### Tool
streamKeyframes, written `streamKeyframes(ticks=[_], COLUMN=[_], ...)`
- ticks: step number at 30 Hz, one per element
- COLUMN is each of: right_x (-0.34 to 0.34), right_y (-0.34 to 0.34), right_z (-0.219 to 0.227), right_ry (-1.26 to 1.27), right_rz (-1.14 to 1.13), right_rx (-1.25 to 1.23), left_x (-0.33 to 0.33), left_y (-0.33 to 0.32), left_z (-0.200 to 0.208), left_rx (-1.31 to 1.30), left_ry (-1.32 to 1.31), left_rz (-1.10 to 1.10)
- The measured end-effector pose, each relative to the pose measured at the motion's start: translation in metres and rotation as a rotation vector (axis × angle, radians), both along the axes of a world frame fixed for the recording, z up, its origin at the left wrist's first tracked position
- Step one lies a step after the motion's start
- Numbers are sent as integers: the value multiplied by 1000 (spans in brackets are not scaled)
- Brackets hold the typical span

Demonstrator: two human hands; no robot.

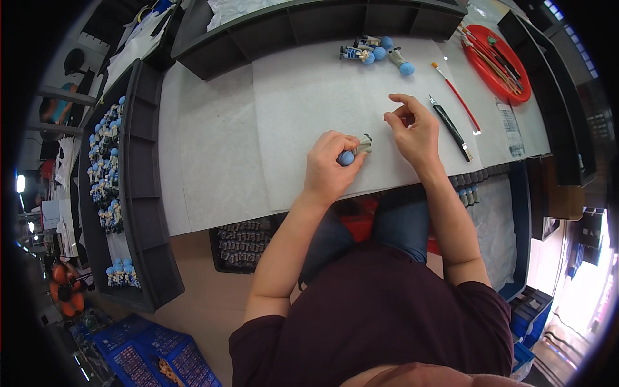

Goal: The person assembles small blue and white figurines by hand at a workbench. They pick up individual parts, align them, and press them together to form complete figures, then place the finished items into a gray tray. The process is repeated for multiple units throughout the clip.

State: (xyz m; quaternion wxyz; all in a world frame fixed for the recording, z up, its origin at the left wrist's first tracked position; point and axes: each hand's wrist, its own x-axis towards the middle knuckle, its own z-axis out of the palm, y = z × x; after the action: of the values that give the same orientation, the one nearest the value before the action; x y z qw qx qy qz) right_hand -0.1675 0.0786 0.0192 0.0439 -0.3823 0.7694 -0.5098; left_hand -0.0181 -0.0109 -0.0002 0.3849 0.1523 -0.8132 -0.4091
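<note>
My left hand (330, 164) is closed around a small figurine (363, 143) with a round blue head and a grey-green body, held just over the white sheet on the table. Its blue head points toward me, its body sticks out past my fingertips. To its right, my right hand (416, 132) hovers with bent fingers, thumb and index finger apart and nothing seen between them. Beyond the hands lie several more blue-headed figurines (367, 55), some with blue-and-white bodies; one grey-bodied figurine (401, 62) lies a little apart.
Right of my right hand lie a craft knife (451, 129) and a red-handled brush (459, 100). A red tray (474, 45) of brushes stands at the far right. Dark crates border the table: one along the back (309, 29), one at left (138, 187) beside rows of figurines.
</note>
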Motion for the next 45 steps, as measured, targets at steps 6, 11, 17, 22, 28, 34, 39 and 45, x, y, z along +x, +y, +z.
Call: streamKeyframes(ticks=[6, 11, 17, 22, 28, 34, 39, 45], right_x=[13, 28, 5, -68, -140, -134, -140, -148], right_y=[11, 26, 71, 168, 327, 347, 336, 336], right_z=[14, 11, 21, 18, -124, -214, -229, -246], right_ry=[265, -197, -122, -109, -36, -158, -199, -106], right_rz=[130, 350, 97, -500, -1129, -1121, -1072, -1004], right_rx=[-29, -4, -248, -629, -73, 395, 475, 516], left_x=[5, 4, -2, -2, -6, -7, -9, -8], left_y=[2, 0, 6, 11, 12, 11, 11, 12], left_z=[3, -4, 10, 6, 3, 2, 1, 4], left_rx=[212, 232, 129, 99, 81, 105, 81, 59], left_ry=[-14, 45, -66, -122, -157, -182, -197, -228], left_rz=[-53, -164, -118, -117, -144, -135, -124, -96])
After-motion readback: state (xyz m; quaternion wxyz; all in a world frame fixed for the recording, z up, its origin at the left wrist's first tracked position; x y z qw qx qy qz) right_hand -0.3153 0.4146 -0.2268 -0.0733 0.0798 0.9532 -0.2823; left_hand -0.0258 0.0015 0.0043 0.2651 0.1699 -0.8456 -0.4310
